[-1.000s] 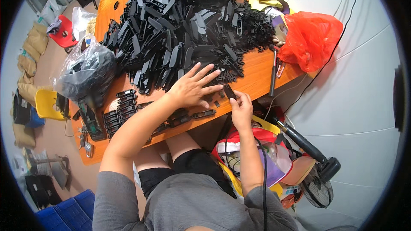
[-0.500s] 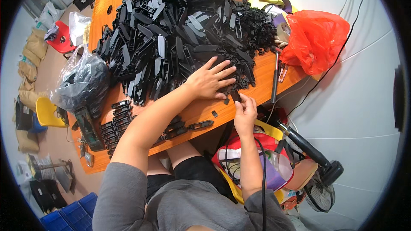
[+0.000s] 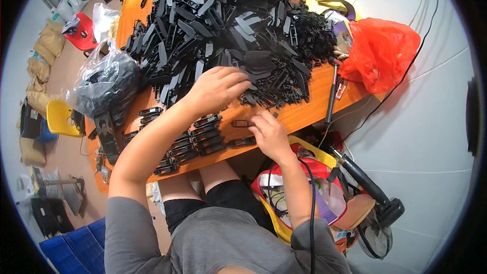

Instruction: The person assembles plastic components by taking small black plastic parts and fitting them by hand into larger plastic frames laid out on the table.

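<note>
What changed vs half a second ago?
Left hand shifted left along the near edge of the black parts pile, fingers no longer spread. Right hand also moved left, now holding a black frame sideways. Red bag and hammer stayed put.

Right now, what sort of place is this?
Probably a small assembly workspace: a large heap of black parts on a wooden table, similar pieces in rows near its edge, and a hammer-like tool to the right.
</note>
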`<state>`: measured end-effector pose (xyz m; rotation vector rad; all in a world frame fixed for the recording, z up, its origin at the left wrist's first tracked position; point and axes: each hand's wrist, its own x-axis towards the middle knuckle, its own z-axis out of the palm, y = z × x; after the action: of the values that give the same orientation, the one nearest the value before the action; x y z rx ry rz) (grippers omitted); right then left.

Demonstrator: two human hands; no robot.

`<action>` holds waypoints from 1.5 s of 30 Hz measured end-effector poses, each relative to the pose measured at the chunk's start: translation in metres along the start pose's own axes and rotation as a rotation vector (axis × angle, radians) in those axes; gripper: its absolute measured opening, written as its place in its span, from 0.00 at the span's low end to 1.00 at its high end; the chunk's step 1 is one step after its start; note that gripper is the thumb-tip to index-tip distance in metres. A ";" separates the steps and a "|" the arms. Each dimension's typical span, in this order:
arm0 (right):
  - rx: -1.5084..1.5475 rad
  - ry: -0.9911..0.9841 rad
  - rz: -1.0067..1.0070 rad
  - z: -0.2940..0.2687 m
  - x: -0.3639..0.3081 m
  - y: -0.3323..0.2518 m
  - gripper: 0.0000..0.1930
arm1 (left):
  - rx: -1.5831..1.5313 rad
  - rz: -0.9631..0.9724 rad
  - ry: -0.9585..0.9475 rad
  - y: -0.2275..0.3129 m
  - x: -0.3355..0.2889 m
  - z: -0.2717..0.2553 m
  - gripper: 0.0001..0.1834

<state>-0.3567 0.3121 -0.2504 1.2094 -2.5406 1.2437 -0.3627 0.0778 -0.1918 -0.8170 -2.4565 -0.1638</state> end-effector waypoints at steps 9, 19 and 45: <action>0.067 -0.213 0.082 0.009 0.014 0.001 0.06 | -0.019 -0.537 -0.043 0.060 -0.099 -0.014 0.10; -0.170 -0.160 0.290 -0.011 -0.017 0.006 0.06 | -0.086 -0.522 -0.167 0.091 -0.078 0.009 0.10; -0.455 0.057 0.122 -0.021 0.010 0.045 0.08 | -0.105 -0.548 -0.341 0.087 -0.073 0.007 0.14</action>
<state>-0.3990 0.3369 -0.2615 0.9158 -2.6780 0.6420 -0.2663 0.1120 -0.2407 -0.1978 -2.9684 -0.3802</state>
